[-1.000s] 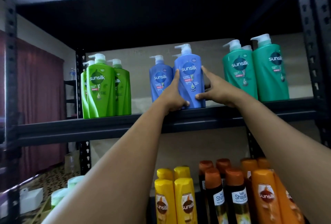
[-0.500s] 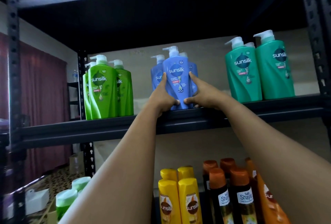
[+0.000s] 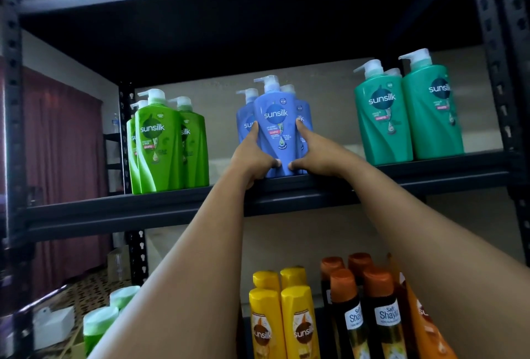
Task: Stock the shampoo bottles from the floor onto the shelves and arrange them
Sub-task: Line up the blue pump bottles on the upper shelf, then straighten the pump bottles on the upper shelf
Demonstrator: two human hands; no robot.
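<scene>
Both hands grasp the front blue bottle, left hand and right hand on either side, upright at the front edge of the middle shelf. Two more blue bottles stand half-hidden behind it; three green pump bottles, three teal ones, back ones mostly hidden

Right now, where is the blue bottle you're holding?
Head view: the blue bottle stands at the middle shelf's front edge, centre, between left hand and right hand, before two other blue bottles.
</scene>
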